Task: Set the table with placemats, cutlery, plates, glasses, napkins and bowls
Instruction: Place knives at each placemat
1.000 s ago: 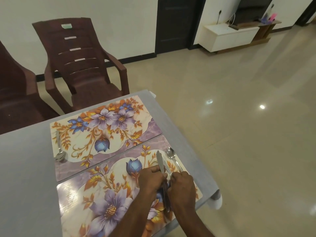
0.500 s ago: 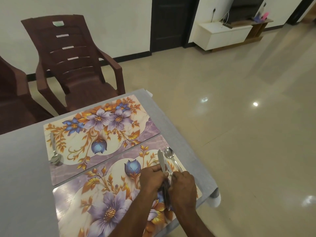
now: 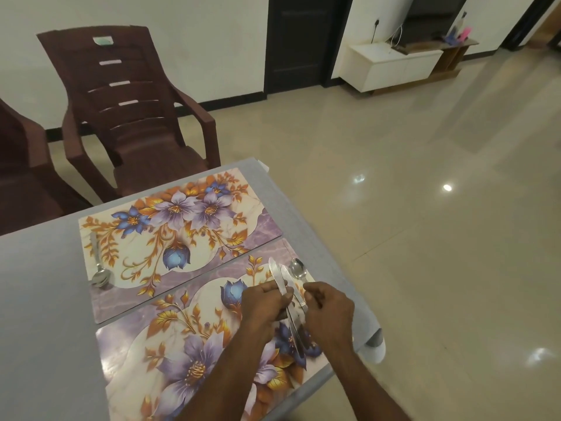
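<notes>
Two flowery mats lay side by side on the grey surface (image 3: pixel 42 299). The near mat (image 3: pixel 170 344) sat at about 6 o'clock, and the far mat (image 3: pixel 182 226) sat just past it, toward 12 o'clock.

The left hand (image 3: pixel 264 308) was curled around two knives (image 3: pixel 280 279). Their blades stuck out past the fingers, pointing to about 12 o'clock, and the handles ran back under the hand toward 6 o'clock. The right hand (image 3: pixel 329 308) had its fingers bent, and it seemed to pinch the thin stem of a spoon (image 3: pixel 297 268). The spoon's round end lay on the near mat, just beside the knife tips at about 1 o'clock from them. Another spoon (image 3: pixel 100 275) lay at the 9 o'clock end of the far mat.

The step looked like sorting the knives and spoon at the 3 o'clock end of the near mat. To do it well, the person should put one knife down flat and straight next to the spoon, with both lined up the same way. The other knife should probably go to the far mat. The mat's end was close to the surface's edge, so the knife should sit well onto the mat and not hang off. Plates, glasses, napkins and bowls were not in view.
</notes>
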